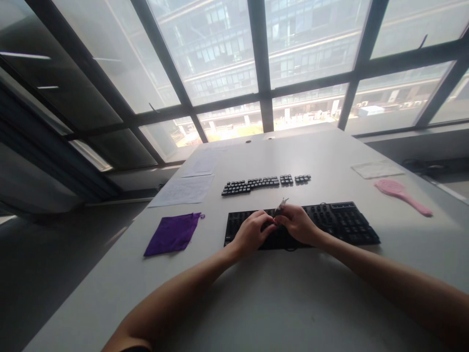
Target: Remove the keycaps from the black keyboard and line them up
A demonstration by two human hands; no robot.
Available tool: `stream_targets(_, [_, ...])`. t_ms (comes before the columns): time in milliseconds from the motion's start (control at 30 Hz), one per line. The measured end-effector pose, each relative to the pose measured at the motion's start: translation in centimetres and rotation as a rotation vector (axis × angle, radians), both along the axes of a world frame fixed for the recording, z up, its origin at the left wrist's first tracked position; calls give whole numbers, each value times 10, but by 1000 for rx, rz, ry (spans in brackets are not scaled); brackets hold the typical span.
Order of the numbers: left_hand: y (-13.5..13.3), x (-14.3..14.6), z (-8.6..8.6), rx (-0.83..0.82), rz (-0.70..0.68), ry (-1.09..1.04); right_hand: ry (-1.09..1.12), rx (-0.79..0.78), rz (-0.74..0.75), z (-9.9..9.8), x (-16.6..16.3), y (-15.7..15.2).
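A black keyboard (pixel 340 225) lies across the middle of the grey table (pixel 256 303). Both hands meet over its left-centre part. My left hand (pixel 252 233) rests on the keys with its fingers curled. My right hand (pixel 297 222) pinches a small metal tool (pixel 281 205) that sticks up from between the fingers; what the tool is cannot be made out for certain. Beyond the keyboard, rows of loose black keycaps (pixel 264 184) are laid out in lines on the table.
A purple cloth pouch (pixel 172 233) lies left of the keyboard. Sheets of paper (pixel 185 189) lie at the back left. A pink hairbrush (pixel 402 194) and a pale mat (pixel 377 169) lie at the right. Large windows stand behind the table's far edge.
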State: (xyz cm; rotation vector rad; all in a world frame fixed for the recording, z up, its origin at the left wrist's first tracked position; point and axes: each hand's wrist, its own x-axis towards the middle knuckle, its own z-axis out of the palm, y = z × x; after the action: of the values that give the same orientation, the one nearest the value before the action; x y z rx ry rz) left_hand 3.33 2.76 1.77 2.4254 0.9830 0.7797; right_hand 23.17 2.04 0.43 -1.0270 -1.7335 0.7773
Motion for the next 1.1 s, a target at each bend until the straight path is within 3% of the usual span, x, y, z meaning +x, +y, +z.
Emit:
stream_targets(333, [-1, -2, -5, 134, -8, -3, -162, 263, 87, 0, -5, -9])
stream_targets(667, [-6, -1, -3, 174, -21, 84, -290, 412, 140, -5, -4, -12])
stream_targets(800, [-5, 0, -5, 231, -42, 102, -241, 366, 91, -3, -6, -13])
stream_targets(967, [-3, -2, -6, 194, -19, -10, -88, 186, -50, 1, -7, -10])
stream_targets(1100, [-3, -4, -2, 162, -3, -33, 67, 9, -12, 3, -6, -6])
